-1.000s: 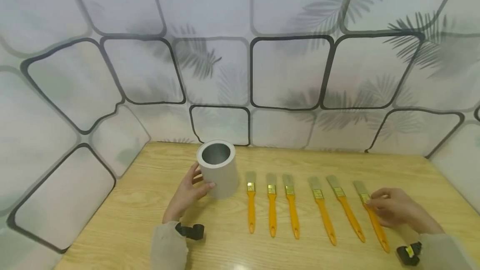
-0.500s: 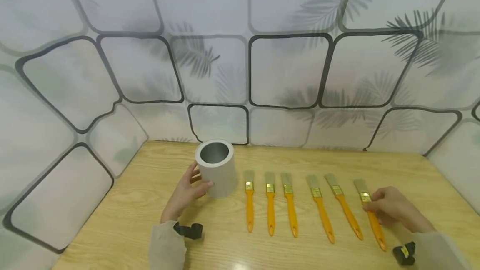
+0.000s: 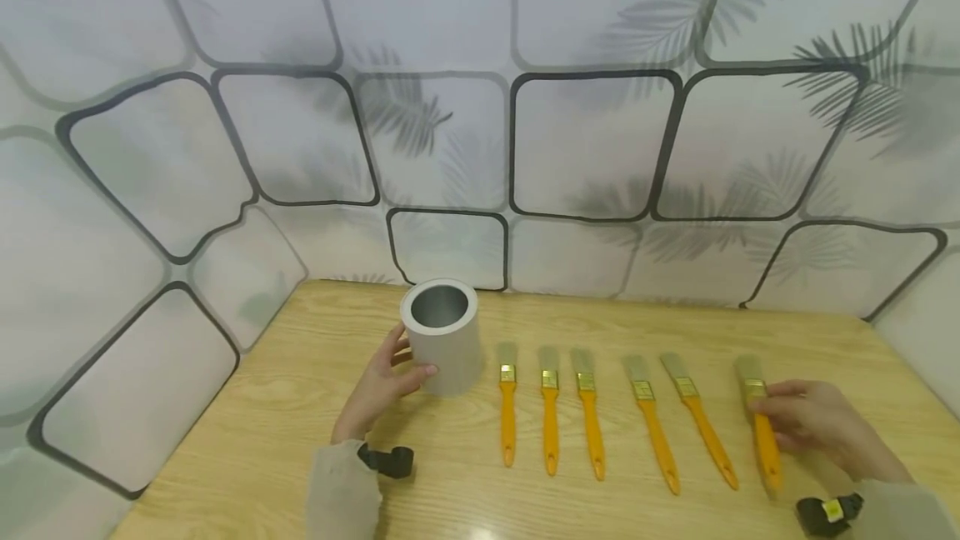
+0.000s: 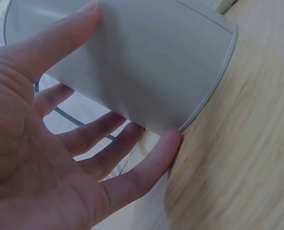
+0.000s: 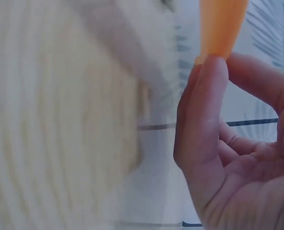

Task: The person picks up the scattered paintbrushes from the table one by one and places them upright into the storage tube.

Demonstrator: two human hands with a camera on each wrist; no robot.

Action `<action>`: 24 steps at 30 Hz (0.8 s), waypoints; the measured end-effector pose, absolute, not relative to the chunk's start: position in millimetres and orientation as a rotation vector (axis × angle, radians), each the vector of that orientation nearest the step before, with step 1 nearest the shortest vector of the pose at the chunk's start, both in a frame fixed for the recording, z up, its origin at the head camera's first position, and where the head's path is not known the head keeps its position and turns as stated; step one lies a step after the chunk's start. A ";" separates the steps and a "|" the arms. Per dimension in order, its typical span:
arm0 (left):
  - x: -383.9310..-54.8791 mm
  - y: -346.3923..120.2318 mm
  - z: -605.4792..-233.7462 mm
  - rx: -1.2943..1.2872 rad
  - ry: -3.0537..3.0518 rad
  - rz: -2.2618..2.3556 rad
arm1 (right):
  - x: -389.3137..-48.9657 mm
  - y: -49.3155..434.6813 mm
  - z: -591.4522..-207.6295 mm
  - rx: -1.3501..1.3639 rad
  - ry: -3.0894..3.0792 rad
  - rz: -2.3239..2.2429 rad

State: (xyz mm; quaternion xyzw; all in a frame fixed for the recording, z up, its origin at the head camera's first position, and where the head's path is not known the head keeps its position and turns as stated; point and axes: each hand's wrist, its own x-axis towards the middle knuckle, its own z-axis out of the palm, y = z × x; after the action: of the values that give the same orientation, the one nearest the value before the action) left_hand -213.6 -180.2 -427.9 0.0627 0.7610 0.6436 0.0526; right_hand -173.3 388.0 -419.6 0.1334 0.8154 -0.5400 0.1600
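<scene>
Ideally, the left hand (image 3: 381, 383) grips the can (image 3: 448, 357) just enough to steady it; far to the can's right, the right hand (image 3: 821, 422) pinches a brush (image 3: 767, 444), best held firmly.

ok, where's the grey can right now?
In the head view, the grey can stands on the table just left of centre, between the left hand, which holds its left side, and the leftmost brush.

Indoors: patterned walls (image 3: 592, 140), wooden tabletop (image 3: 255, 423)
</scene>
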 end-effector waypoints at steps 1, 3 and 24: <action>-213.7 -179.9 -428.2 0.191 2.319 1.954 | -172.8 388.8 -418.1 0.382 2.329 -1.557; -213.8 -179.5 -428.5 0.190 2.326 1.952 | -172.1 389.0 -415.1 0.378 2.336 -1.569; -214.2 -180.6 -432.8 0.185 2.326 1.914 | -168.8 358.7 -406.0 0.295 2.136 -1.963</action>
State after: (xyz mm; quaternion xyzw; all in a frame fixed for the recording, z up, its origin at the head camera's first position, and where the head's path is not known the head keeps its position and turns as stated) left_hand -214.2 -180.6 -432.8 0.0613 0.7692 0.6331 0.0615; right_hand -168.8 358.7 -406.0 0.1007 0.7278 -0.6689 0.1128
